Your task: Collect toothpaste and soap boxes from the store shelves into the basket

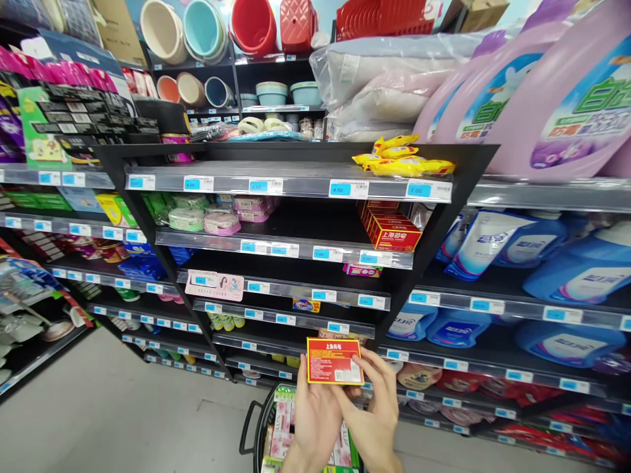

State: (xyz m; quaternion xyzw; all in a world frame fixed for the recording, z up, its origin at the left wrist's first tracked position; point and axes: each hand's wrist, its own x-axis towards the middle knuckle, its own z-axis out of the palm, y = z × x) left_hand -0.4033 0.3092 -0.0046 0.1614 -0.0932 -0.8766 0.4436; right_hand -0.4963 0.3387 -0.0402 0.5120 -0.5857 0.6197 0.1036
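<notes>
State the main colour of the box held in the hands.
The box is red, with yellow edges; it shows best in the head view.

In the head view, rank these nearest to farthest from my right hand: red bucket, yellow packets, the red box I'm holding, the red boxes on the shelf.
1. Red box: touching the right hand.
2. Red boxes: on the shelf, toward its right end.
3. Yellow packets: top shelf, above those boxes.
4. Red bucket: high on the shelving behind.
</notes>
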